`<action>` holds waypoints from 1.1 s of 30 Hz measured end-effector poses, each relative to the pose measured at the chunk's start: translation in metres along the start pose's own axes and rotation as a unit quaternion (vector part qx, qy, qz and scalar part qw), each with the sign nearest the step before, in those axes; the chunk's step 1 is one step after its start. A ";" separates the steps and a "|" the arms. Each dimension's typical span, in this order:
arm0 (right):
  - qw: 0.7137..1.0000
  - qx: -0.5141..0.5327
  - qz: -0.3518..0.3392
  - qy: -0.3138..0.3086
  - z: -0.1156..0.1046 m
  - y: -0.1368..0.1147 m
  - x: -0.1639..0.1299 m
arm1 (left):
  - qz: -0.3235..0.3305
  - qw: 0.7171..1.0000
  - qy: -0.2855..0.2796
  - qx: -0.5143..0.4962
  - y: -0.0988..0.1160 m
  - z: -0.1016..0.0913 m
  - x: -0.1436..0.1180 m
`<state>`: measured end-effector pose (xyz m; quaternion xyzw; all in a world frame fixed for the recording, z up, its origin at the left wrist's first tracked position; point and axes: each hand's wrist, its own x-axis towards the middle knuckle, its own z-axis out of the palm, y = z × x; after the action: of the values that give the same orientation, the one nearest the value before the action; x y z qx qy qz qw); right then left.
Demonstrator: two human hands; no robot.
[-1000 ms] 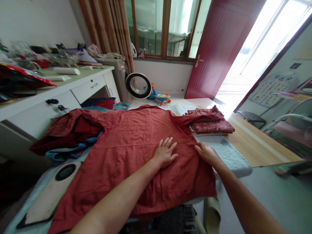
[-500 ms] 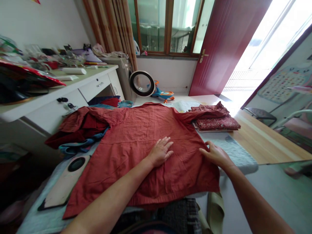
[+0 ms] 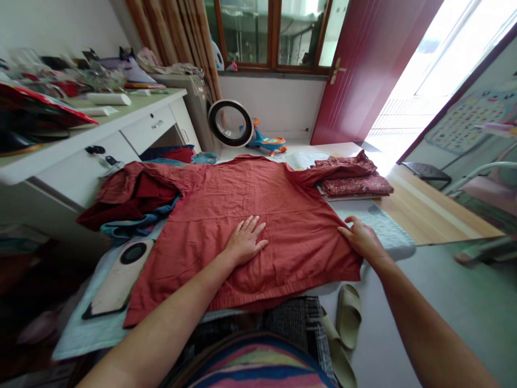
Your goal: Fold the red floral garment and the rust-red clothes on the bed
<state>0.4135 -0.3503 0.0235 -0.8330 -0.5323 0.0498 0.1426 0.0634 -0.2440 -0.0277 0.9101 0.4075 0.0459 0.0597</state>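
Since the earlier frames my left hand (image 3: 245, 242) has been sliding left across the red shirt (image 3: 258, 215), and my right hand (image 3: 361, 238) has been moving out to its right edge. Left hand is lying flat on the shirt's middle, palm down, fingers (image 3: 252, 225) spread and pressing the cloth. Right hand is sitting at the shirt's right side seam, fingers curled on the fabric edge; can't tell if it's pinching the cloth or only resting on it. Shirt is lying spread out flat on the padded worktop (image 3: 385, 231), hem toward me, collar away, right sleeve reaching onto a folded patterned red cloth (image 3: 355, 186). A heap of dark red and blue clothes (image 3: 129, 202) is touching the shirt's left sleeve. A beige board with a black oval (image 3: 119, 275) is lying just beside the shirt's lower left corner. Green slippers (image 3: 347, 323) are sitting on the floor below the worktop.
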 end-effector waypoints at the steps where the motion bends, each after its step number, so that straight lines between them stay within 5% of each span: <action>1: 1.000 -0.003 0.007 -0.001 -0.001 0.002 -0.001 | -0.004 1.000 -0.002 -0.001 0.001 -0.002 0.000; 5: 0.999 -0.009 0.034 -0.017 -0.007 0.003 -0.011 | -0.023 1.000 -0.012 -0.004 0.021 -0.012 0.000; 13: 0.993 0.066 -0.011 -0.095 -0.019 0.001 -0.039 | 0.108 0.991 -0.039 -0.063 0.088 -0.006 -0.004; 27: 0.995 0.071 -0.026 -0.062 -0.009 0.020 -0.046 | 0.101 0.994 -0.028 -0.044 0.090 0.008 -0.008; 33: 0.998 -0.039 -0.014 -0.057 -0.017 0.013 -0.048 | 0.104 0.993 -0.017 -0.059 0.089 0.009 -0.009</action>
<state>0.4083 -0.4018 0.0331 -0.8264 -0.5525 0.0738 0.0799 0.1241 -0.3102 -0.0243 0.9431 0.3059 0.0606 0.1154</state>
